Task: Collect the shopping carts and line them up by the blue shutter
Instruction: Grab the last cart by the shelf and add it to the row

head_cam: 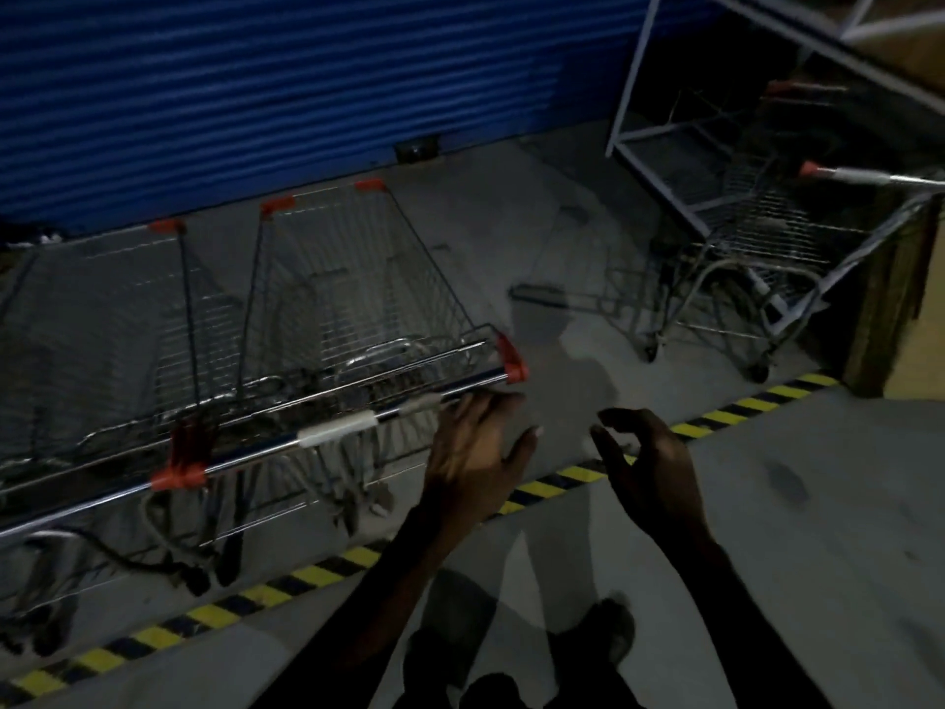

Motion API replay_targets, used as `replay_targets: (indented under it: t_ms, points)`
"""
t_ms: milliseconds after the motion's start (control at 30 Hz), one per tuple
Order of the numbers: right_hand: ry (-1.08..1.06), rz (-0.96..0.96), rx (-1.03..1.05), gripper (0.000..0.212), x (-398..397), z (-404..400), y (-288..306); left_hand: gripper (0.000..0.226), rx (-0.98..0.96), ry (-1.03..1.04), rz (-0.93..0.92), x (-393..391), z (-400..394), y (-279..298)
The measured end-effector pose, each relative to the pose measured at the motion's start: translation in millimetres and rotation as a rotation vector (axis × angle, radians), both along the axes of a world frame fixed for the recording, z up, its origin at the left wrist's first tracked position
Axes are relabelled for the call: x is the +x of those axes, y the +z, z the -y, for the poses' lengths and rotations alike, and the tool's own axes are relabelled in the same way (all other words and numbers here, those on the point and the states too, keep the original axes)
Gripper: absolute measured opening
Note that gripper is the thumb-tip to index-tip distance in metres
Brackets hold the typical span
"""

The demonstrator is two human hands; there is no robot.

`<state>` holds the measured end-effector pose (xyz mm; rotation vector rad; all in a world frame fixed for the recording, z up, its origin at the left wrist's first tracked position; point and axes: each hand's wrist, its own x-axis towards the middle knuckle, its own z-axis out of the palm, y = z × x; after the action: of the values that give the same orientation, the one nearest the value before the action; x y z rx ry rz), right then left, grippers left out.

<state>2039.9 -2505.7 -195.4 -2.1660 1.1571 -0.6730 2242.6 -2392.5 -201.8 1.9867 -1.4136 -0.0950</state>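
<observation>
Two wire shopping carts stand side by side facing the blue shutter (pixel 286 94). The nearer cart (pixel 353 278) has red corner caps and a chrome handle bar (pixel 332 432); the second cart (pixel 102 309) is to its left. My left hand (pixel 475 452) hovers just below the right end of that handle bar, fingers spread, fingertips at or almost at the bar. My right hand (pixel 644 463) is to the right of it over the floor, fingers loosely curled, holding nothing. Another cart (pixel 777 237) stands at the right, turned sideways, its red-tipped handle (pixel 859 175) pointing right.
A yellow-and-black striped line (pixel 542 488) runs diagonally across the concrete floor. A white metal rack frame (pixel 634 94) stands at the back right, beside the third cart. A brown wall or box edge (pixel 890 299) is at the far right. My shoes show at the bottom.
</observation>
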Motion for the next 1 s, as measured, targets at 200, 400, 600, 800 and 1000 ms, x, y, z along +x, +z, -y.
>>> replay_targets:
  t_ms: [200, 400, 600, 800, 1000]
  points:
    - [-0.11, 0.044, -0.056, 0.04, -101, 80, -8, 0.033, -0.142, -0.153, 0.079, -82, 98, -6]
    - [-0.207, 0.06, -0.152, 0.042, -200, 163, -4, 0.045, -0.037, -0.196, 0.054, -165, 201, -4]
    - [-0.334, 0.023, -0.182, 0.029, -282, 240, 3, 0.054, 0.1, -0.299, 0.016, -233, 297, 1]
    - [-0.468, 0.011, -0.043, 0.027, -328, 329, 12, 0.055, 0.119, -0.413, 0.029, -279, 415, 5]
    - [-0.479, -0.015, -0.056, 0.028, -348, 442, 24, 0.046, 0.085, -0.444, -0.023, -312, 544, 8]
